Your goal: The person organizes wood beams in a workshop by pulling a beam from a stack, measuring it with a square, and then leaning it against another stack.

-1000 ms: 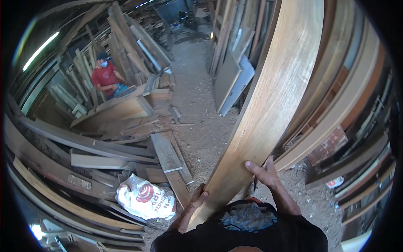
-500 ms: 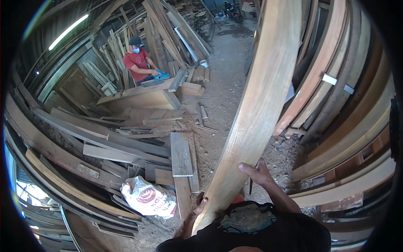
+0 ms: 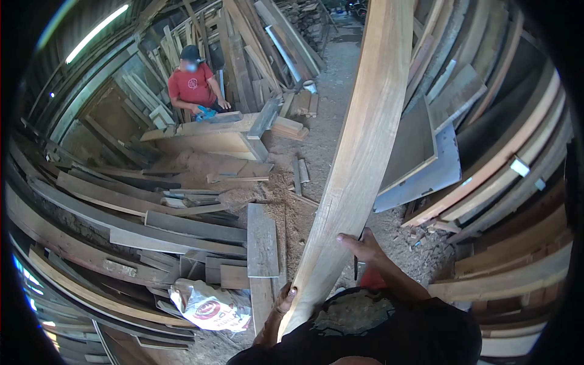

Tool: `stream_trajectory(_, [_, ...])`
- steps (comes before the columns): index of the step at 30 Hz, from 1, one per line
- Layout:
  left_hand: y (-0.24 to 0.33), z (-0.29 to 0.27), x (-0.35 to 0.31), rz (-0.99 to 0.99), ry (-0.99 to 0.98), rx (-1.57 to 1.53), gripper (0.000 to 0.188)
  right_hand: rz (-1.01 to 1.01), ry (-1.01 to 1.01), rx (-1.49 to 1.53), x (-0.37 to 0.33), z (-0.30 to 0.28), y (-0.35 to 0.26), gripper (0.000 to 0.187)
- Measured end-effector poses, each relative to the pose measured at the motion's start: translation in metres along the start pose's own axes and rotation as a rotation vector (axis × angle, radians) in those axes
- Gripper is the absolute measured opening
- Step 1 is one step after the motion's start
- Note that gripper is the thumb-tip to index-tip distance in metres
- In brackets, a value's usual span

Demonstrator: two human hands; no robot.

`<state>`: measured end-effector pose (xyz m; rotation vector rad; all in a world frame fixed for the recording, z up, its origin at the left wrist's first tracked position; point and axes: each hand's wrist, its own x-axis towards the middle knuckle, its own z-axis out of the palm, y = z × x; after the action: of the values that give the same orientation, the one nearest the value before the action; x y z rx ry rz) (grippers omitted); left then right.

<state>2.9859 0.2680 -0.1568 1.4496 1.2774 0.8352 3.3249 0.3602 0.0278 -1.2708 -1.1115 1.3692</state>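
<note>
Plank [image 3: 359,152], one, long: fingers of left hand [image 3: 282,302] and right hand [image 3: 365,249] holding opposite edges. Bag [image 3: 213,309], one, white plastic, near boards [image 3: 263,243]; contents hidden.

Short-sleeved black shirt [image 3: 420,331] with 1 large mottled grey print [image 3: 354,314]; 2 bare hands [image 3: 283,300] [image 3: 363,247].

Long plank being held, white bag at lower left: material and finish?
Long plank: looks like solid wood, likely unvarnished; pale tan face with lengthwise grain, little gloss.
White bag: probably plastic, slightly shiny; crumpled folds, bright highlights. Film or woven, can't tell.
</note>
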Motion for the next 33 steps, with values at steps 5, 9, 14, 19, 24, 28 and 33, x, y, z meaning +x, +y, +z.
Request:
stream_trajectory(5, [0.017,0.013,0.083,-0.019,0.046,-0.041,0.065,-0.001,-0.061,-0.033,0.095,-0.03,-0.003,0.043])
stream_trajectory(9, [0.015,0.02,0.143,-0.016,0.154,-0.048,0.064,-0.002,-0.194,0.028,0.181,-0.052,-0.012,0.045])
stream_trajectory(14, [0.029,0.048,0.234,-0.023,0.165,-0.066,0.064,0.018,-0.205,0.049,0.271,-0.087,-0.016,0.043])
stream_trajectory(19, [0.024,0.036,0.294,-0.108,0.152,-0.051,0.067,0.034,-0.293,0.138,0.361,-0.092,-0.018,0.046])
stream_trajectory(24, [0.0,0.018,0.361,-0.089,0.163,-0.168,0.063,-0.012,-0.322,0.111,0.449,-0.08,-0.014,0.047])
stream_trajectory(28, [-0.042,-0.005,0.431,-0.191,0.223,-0.285,0.044,0.013,-0.274,-0.01,0.521,-0.07,-0.03,0.044])
stream_trajectory(33, [-0.001,-0.029,0.504,-0.2,0.21,-0.128,0.047,-0.006,-0.247,0.05,0.606,-0.066,-0.02,0.043])
